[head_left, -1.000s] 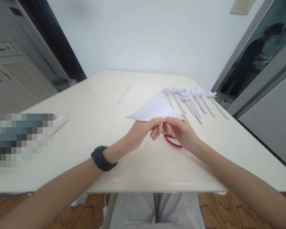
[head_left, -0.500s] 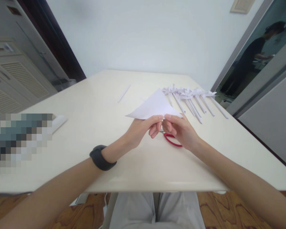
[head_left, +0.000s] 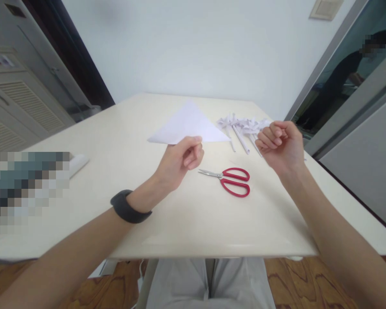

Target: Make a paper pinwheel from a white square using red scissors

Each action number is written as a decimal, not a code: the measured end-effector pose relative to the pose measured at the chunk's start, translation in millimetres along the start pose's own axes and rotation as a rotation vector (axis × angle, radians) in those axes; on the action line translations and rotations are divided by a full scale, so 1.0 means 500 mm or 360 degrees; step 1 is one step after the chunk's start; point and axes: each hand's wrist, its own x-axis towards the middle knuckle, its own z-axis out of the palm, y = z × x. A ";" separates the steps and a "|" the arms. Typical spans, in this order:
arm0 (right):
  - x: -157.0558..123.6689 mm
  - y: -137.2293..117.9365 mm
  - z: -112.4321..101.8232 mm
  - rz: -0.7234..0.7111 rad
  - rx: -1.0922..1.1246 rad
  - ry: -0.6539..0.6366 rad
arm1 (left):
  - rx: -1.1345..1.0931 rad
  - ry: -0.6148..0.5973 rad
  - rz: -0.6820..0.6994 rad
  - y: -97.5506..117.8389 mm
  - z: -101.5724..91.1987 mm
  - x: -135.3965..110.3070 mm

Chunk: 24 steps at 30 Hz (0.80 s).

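Observation:
Between the thumb and fingers of my left hand (head_left: 183,161), at its lower edge, is a white sheet of paper folded into a triangle (head_left: 188,122); its peak points away from me. My right hand (head_left: 283,148) is raised to the right with fingers curled in, apart from the paper, and nothing shows in it. Below and between the hands, scissors with red handles (head_left: 234,180) lie on the table, their blades pointing left. Several white paper pinwheels on rolled-paper sticks (head_left: 241,137) lie at the back right, partly hidden behind my right hand.
The cream table (head_left: 141,240) reaches to the wall (head_left: 193,51). A white roll (head_left: 78,165) lies at the left beside a pixelated patch. Beyond a doorway at the right, a person in dark clothes (head_left: 337,81) leans forward. Louvred cabinets (head_left: 25,98) stand at the far left.
My right hand has let go of the paper and moved right and up. My left hand has carried the paper left and away from me. The scissors now show whole.

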 end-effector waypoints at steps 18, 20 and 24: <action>-0.038 0.089 0.060 0.0624 -0.0653 -0.0576 | 0.0296 -0.0160 -0.0093 -0.033 -0.026 0.015; -0.039 0.095 0.062 0.0681 -0.0616 -0.0576 | 0.0255 -0.0110 -0.0084 -0.036 -0.025 0.014; -0.041 0.106 0.063 0.0753 -0.0582 -0.0615 | 0.0137 -0.0030 -0.0132 -0.043 -0.022 0.013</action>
